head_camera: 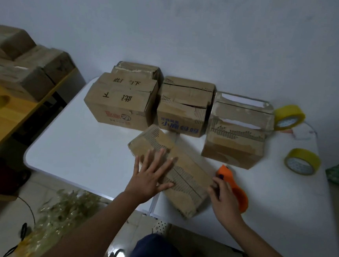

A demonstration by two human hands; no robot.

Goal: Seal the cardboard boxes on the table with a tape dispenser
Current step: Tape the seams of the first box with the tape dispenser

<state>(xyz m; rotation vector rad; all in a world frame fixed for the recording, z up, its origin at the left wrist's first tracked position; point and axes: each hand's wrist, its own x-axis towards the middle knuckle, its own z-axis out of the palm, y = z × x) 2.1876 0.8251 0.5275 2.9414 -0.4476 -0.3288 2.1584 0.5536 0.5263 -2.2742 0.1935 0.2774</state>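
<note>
Taping the centre seam of the small carton (188, 179) looks like the step in hand. The left hand (150, 178) lies flat on its top, fingers straight & spread. The right hand (222, 200) is curled round the orange tape dispenser (235, 187) at the carton's end farthest from the blue-print box (183, 109).

To do it well: bear down w/ the flat palm so the flaps lie closed & the carton can't skid on the counter (81, 141). Start the tape a bit down the end wall, then draw the dispenser along the seam w/ even tension, no slack. Shift the left fingers off the tape's path first.

The carton sits just in front of the blue-print box, on the person's side; can't tell if they touch. Its long axis runs diagonally, one end pointing at that box's front-left corner, the other away & to the right, seam running lengthwise along it
</note>
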